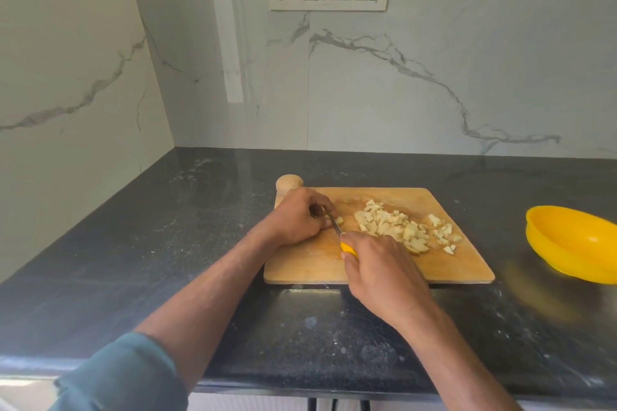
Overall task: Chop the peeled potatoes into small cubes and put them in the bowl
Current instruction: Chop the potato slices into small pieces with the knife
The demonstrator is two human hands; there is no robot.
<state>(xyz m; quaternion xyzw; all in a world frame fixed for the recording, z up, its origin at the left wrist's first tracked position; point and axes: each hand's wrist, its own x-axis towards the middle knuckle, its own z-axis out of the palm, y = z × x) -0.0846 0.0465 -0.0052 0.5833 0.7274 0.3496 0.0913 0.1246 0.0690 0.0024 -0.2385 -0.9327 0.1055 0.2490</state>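
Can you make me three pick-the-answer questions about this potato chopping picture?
1. Where is the bowl?
A. right of the cutting board
B. on the board
C. by the wall

2. What colour is the knife handle?
A. red
B. yellow
C. black

3. Where are the potato cubes now?
A. in the bowl
B. on the floor
C. piled on the board

Answers: 1 A, the bowl sits on the counter right of the board. 2 B, yellow shows above the right hand. 3 C, no cubes show in the bowl; the left hand steadies one last piece.

Pale potato cubes [399, 227] heaped on wooden cutting board [374, 264].
Yellow bowl [574, 243] tilted, well right of board; small potato piece [338, 220] under knife [335, 227].
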